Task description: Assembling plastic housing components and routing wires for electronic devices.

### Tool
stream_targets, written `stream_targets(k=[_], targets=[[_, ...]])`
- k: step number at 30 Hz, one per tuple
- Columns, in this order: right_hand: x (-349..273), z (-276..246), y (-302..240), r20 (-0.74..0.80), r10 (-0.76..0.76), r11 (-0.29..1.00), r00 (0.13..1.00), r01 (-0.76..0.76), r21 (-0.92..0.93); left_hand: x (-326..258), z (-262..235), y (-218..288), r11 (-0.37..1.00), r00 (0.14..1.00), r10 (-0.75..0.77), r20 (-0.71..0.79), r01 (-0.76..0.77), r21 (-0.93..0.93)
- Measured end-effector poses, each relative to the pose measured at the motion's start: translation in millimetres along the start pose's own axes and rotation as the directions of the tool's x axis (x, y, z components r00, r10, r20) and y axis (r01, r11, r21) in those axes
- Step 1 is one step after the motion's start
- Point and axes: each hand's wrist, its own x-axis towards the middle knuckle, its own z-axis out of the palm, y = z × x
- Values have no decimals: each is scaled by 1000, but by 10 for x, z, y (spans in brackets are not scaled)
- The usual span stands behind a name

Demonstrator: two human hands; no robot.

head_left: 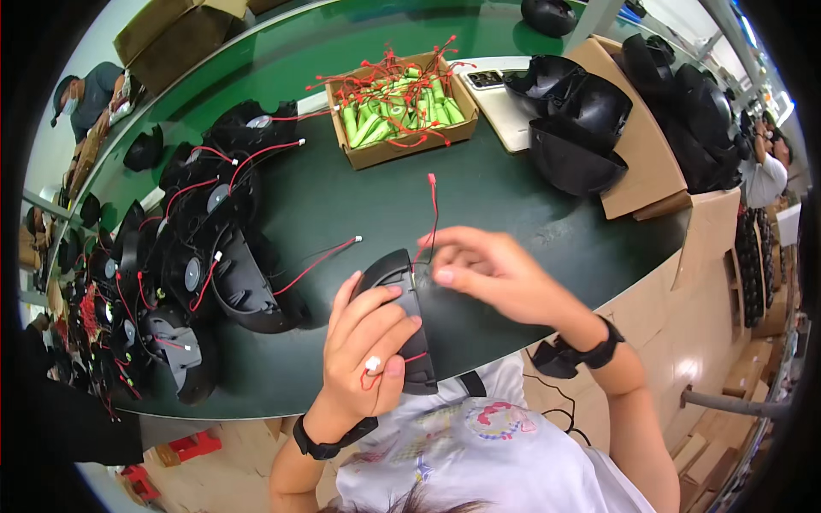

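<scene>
Gripping the black half-shell (pixel 414 301), the left hand (pixel 363 346) has it at the near edge of the green table (pixel 333 205), and here's the right hand (pixel 483 269) at its far end, fingers half curled by the thin wires; whether they pinch one, I cannot tell. Watch that red lead (pixel 434 205), reaching far past the fingertips: a careless tug could, I'd judge, strain its joint at the shell. There's a second danger, the white plug (pixel 373 363) lying over the left hand on its looped red wire, which might snag if that grip shifts. Loosen too much, so close to the edge, and the shell could slip toward the person. Now the piece itself: curved black outer wall on the left, grey inside, straighter edge on the right, a red wire crossing near its near end.
</scene>
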Motion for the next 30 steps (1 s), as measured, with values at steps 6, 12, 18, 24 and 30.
stream_targets(k=[6, 12, 18, 24, 30], targets=[[46, 139, 58, -114, -640, 729, 760, 554, -401, 27, -32, 27, 1000, 999, -2, -49, 4, 27], [-79, 80, 53, 61, -774, 423, 631, 586, -691, 118, -37, 47, 999, 999, -4, 33, 3, 37], [-22, 147, 114, -170, -649, 721, 741, 528, -449, 88, -43, -22, 999, 1000, -17, -26, 16, -49], [-81, 119, 115, -101, -702, 666, 705, 599, -444, 107, -62, 4, 999, 999, -24, 23, 24, -21], [-110, 194, -51, 70, -852, 357, 519, 673, -648, 157, -63, 42, 1000, 993, 9, 114, -9, -8]])
